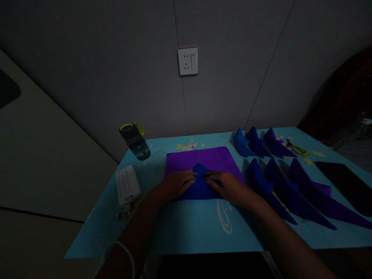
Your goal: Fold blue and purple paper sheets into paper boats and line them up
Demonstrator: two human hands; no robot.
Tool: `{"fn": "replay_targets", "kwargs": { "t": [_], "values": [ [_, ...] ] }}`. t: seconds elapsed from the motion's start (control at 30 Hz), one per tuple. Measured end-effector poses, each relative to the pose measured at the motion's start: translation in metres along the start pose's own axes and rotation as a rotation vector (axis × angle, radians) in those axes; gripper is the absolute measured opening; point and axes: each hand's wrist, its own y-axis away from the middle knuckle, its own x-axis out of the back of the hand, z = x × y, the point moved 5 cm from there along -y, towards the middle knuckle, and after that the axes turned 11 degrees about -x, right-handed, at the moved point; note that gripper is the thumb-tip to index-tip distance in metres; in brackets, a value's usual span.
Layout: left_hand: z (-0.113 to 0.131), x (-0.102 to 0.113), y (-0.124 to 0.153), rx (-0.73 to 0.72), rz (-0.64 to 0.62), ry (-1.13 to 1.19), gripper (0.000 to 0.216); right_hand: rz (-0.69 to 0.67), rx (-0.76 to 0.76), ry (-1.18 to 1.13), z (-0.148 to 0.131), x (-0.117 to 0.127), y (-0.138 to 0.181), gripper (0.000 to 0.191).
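A partly folded sheet of blue origami paper (197, 190) lies in front of me, its top drawn to a point with a crease down the middle. My left hand (180, 181) holds it from the left, fingertips and thumb pressed on the folded part. From the right, my right hand (223, 181) grips the paper near the middle crease, with its fingers bent and the thumb below. The fingertips partly hide the folds. Beneath the blue paper is a flat purple sheet (200, 155).
Folded blue paper boats (266, 190) and purple ones (305, 182) stand in two rows at right, beside a dark tablet-like slab (345, 182) and yellow-handled scissors (299, 150). At left are a water bottle (135, 141) and a white power bank (128, 185). A wall closes off the table's (200, 232) back.
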Motion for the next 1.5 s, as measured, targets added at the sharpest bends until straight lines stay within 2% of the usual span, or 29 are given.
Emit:
{"fn": "replay_targets", "kwargs": {
  "t": [0.23, 0.37, 0.6, 0.73, 0.9, 0.97, 1.27, 1.5],
  "values": [
    [-0.010, -0.006, 0.001, 0.062, 0.028, -0.027, 0.026, 0.110, -0.004, 0.078, 0.000, -0.005, -0.006, 0.025],
    [-0.007, -0.005, 0.000, 0.074, 0.028, -0.066, 0.026, 0.165, -0.014, 0.216, 0.001, -0.008, -0.008, 0.022],
    [0.009, -0.013, -0.008, -0.063, 0.041, -0.275, 0.029, 0.253, -0.105, 0.397, -0.002, -0.006, -0.004, 0.030],
    [0.017, -0.026, -0.014, -0.062, 0.100, -0.293, 0.029, 0.238, -0.098, 0.344, -0.008, -0.015, -0.004, 0.025],
    [0.025, -0.029, -0.018, 0.032, 0.165, -0.024, 0.038, 0.199, -0.109, 0.257, -0.002, -0.029, -0.009, 0.033],
    [0.027, -0.029, -0.018, 0.043, 0.192, 0.006, 0.040, 0.198, -0.105, 0.217, 0.002, -0.030, -0.010, 0.034],
    [0.025, -0.045, -0.019, 0.073, 0.116, -0.249, 0.042, 0.190, -0.052, 0.081, 0.005, -0.028, -0.014, 0.038],
    [0.026, -0.045, -0.019, 0.059, 0.099, -0.292, 0.043, 0.187, -0.038, 0.050, 0.003, -0.026, -0.013, 0.036]
  ]
}}
